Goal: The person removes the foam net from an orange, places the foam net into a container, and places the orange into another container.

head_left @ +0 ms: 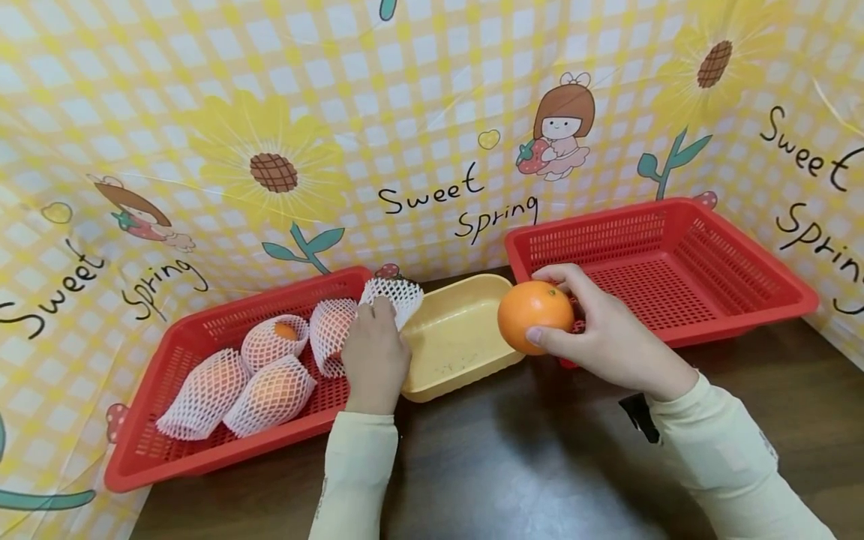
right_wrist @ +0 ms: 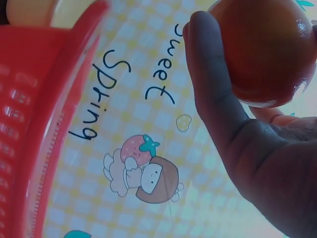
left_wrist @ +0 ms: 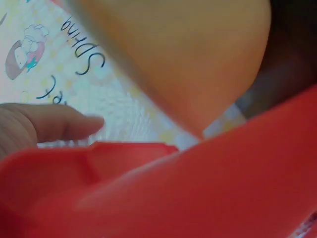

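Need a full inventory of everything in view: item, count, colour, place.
Bare orange: 1, orange, in right grip
Loose foam net: 1, white, in left grip
Net-wrapped fruits: 4, orange-toned under white, in left basket
Left basket: 1, red, left of tray
Tray: 1, pale yellow, between baskets
Right basket: 1, red, right of tray
Table: 1, dark brown, underneath
Printed backdrop: 1, yellow-white check, behind
Unidentified object: 1, black, beside right sleeve
Sleeves: 2, pale, on forearms
Grips: 2, bare, left and right
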`<action>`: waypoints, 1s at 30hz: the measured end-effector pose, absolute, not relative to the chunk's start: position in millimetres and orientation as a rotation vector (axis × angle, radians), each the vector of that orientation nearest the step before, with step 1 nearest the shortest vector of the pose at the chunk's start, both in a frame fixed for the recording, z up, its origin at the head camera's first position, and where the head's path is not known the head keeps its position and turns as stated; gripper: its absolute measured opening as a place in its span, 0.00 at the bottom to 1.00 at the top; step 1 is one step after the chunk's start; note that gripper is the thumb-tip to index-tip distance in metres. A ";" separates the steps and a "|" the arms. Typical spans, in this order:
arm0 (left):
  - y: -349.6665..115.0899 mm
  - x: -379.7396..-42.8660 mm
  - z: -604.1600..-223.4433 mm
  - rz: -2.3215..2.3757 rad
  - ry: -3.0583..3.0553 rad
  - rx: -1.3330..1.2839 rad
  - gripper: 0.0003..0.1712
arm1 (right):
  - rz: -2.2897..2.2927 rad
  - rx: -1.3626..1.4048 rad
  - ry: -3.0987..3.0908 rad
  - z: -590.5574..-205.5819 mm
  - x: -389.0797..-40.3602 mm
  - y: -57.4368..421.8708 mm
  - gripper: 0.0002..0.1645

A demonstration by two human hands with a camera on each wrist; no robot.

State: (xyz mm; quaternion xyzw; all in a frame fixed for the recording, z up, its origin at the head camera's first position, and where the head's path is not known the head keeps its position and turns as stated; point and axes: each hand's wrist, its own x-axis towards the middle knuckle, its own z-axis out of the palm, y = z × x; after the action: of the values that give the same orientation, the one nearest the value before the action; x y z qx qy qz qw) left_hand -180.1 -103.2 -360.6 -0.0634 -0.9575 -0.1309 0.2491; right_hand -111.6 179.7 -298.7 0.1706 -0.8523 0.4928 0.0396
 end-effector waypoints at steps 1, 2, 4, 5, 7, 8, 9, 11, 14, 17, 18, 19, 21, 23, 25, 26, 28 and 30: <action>-100.4 -178.9 -359.9 -0.352 -2.593 -0.214 0.12 | 1.506 0.511 -2.614 -298.2 -111.5 181.0 0.34; -96.7 -177.7 -359.5 -0.340 -2.577 -0.256 0.13 | 1.502 0.502 -2.614 -297.9 -111.4 182.2 0.34; -87.9 -175.7 -361.0 -0.302 -2.542 -0.344 0.14 | 1.494 0.485 -2.616 -297.6 -111.2 184.3 0.34; -82.9 -174.5 -362.4 -0.296 -2.532 -0.385 0.13 | 1.489 0.475 -2.618 -297.3 -110.9 185.4 0.34; -73.8 -172.7 -366.3 -0.294 -2.519 -0.449 0.12 | 1.465 0.456 -2.624 -296.5 -110.3 187.7 0.35; -69.9 -171.9 -368.1 -0.305 -2.520 -0.467 0.12 | 1.463 0.450 -2.622 -295.6 -110.2 189.0 0.35; -66.5 -171.1 -369.8 -0.324 -2.526 -0.476 0.13 | 1.456 0.446 -2.618 -294.6 -110.1 190.4 0.35; -61.2 -169.7 -373.2 -0.371 -2.549 -0.472 0.14 | 1.441 0.439 -2.612 -292.0 -110.1 193.3 0.35; -55.6 -170.1 -379.5 -0.417 -2.584 -0.452 0.15 | 1.440 0.436 -2.598 -288.6 -110.7 197.5 0.34; -50.6 -172.6 -387.5 -0.419 -2.606 -0.431 0.13 | 1.433 0.425 -2.598 -287.2 -111.0 200.2 0.34; -49.0 -173.3 -389.5 -0.403 -2.617 -0.415 0.13 | 1.430 0.421 -2.598 -287.2 -111.1 200.8 0.35; -47.9 -174.4 -392.1 -0.382 -2.631 -0.391 0.14 | 1.428 0.418 -2.598 -287.2 -111.1 201.2 0.35; -47.3 -176.8 -396.4 -0.338 -2.634 -0.323 0.15 | 1.424 0.411 -2.601 -287.0 -111.5 201.8 0.35; -48.2 -180.0 -399.9 -0.305 -2.625 -0.244 0.18 | 1.408 0.401 -2.606 -286.8 -112.0 202.7 0.35; -49.9 -183.6 -401.6 -0.303 -2.592 -0.184 0.21 | 1.367 0.381 -2.619 -286.5 -112.8 204.5 0.36; -50.8 -185.6 -402.1 -0.310 -2.572 -0.166 0.21 | 1.335 0.364 -2.628 -286.6 -113.7 205.9 0.37; -52.6 -189.2 -402.7 -0.336 -2.575 -0.147 0.22 | 1.264 0.319 -2.644 -288.7 -116.5 208.6 0.39; -55.3 -191.3 -402.8 -0.350 -2.655 -0.159 0.22 | 1.195 0.273 -2.659 -292.8 -120.7 212.0 0.40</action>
State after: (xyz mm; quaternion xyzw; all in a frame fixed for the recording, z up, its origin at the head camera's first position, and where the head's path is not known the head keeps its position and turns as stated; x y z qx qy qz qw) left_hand -191.3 -55.3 -402.8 -0.0578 -0.9637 -0.1270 0.2275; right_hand -120.7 212.0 -292.8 0.0927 -0.9030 0.4057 0.1067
